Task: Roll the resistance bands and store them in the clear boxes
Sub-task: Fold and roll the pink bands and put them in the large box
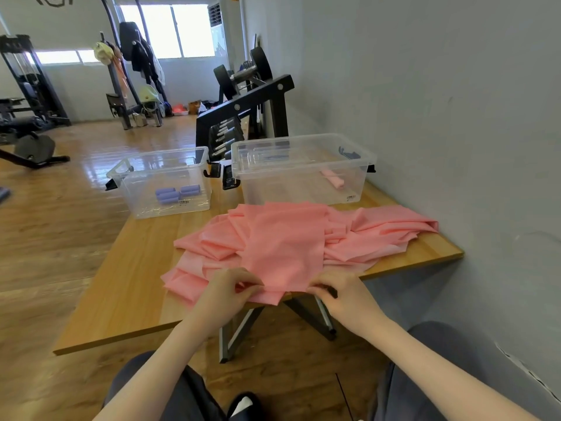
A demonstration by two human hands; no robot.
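While both hands (282, 288) pinch its near end, the pink band (282, 238) stretches lengthwise toward the clear boxes (303, 165)

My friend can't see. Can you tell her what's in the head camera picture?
Both hands, left hand and right hand, pinch the near edge of a pink resistance band lying on a heap of them on a wooden table. Behind stand two clear boxes: the left box holds purple rolls, the right box one pink roll.

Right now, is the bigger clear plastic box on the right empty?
No. The bigger clear plastic box holds one rolled pink band on its floor; the rest looks bare.
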